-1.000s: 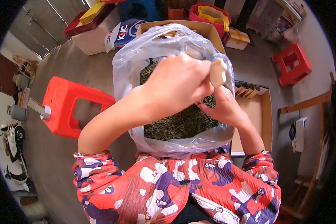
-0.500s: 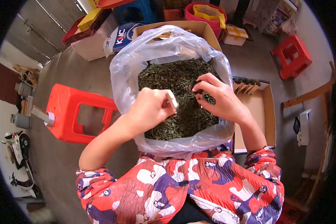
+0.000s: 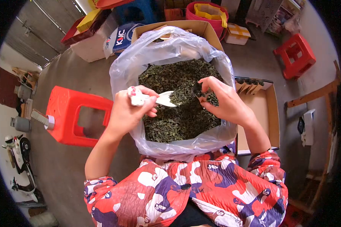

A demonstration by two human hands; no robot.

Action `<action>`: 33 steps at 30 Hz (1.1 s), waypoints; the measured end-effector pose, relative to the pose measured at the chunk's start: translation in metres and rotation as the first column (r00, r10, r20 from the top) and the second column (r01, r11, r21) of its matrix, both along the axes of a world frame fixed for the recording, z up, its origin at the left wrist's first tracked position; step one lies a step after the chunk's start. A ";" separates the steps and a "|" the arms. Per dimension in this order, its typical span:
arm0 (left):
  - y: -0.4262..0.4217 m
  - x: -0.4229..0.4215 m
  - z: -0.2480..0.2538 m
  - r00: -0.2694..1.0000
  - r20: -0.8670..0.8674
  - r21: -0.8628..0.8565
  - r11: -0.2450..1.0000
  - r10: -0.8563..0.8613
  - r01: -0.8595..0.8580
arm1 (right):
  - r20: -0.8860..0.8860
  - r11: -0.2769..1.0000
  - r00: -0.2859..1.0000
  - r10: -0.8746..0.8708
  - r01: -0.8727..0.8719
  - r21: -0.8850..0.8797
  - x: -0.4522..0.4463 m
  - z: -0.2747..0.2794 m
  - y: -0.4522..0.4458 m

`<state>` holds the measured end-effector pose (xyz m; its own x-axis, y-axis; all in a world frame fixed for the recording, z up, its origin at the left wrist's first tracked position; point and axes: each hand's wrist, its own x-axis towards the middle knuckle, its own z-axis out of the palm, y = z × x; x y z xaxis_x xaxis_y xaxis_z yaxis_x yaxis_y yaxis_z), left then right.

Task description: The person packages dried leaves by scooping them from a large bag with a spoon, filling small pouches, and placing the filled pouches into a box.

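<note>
Dried dark green leaves (image 3: 170,126) fill a box lined with a clear plastic bag (image 3: 121,72). My left hand (image 3: 130,108) is closed around a white scoop-like tool (image 3: 165,99) with a pink-marked handle; its flat end points right over the leaves. Over the right part of the leaves, my right hand (image 3: 225,100) curls its thumb and fingers around a small dark round thing (image 3: 197,89), whose details are too small to tell.
Right of the bag, a shallow cardboard box (image 3: 267,121) holds several brown paper packets (image 3: 251,86). A red stool (image 3: 77,113) with a tape roll stands at left, another red stool (image 3: 296,56) at far right. A KMC bag (image 3: 121,38) lies behind.
My left hand crossed back from beside my right hand to the left, and the white tool now points right. My right hand rose slightly from the leaves' right side, now uncovered by my left arm.
</note>
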<state>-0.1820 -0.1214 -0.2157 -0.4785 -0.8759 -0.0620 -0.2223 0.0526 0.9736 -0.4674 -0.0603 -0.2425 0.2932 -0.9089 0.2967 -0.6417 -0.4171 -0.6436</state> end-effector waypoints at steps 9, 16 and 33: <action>0.003 -0.023 0.037 0.999 -0.017 -0.117 0.992 -0.043 0.041 | 0.064 0.997 0.998 0.022 -0.017 -0.069 0.010 -0.005 -0.002; -0.007 -0.069 0.058 0.919 0.325 -0.672 0.631 -0.221 0.389 | 0.053 0.994 0.998 0.028 -0.022 -0.111 0.014 0.002 0.004; -0.011 -0.066 0.054 0.935 0.266 -0.635 0.687 -0.236 0.354 | 0.103 0.997 0.994 0.038 -0.030 -0.076 0.004 -0.014 0.004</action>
<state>-0.2477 -0.1328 -0.1617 -0.7554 -0.5313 0.3835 -0.2213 0.7578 0.6138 -0.4634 -0.0568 -0.2561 0.2874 -0.8733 0.3933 -0.5575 -0.4865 -0.6727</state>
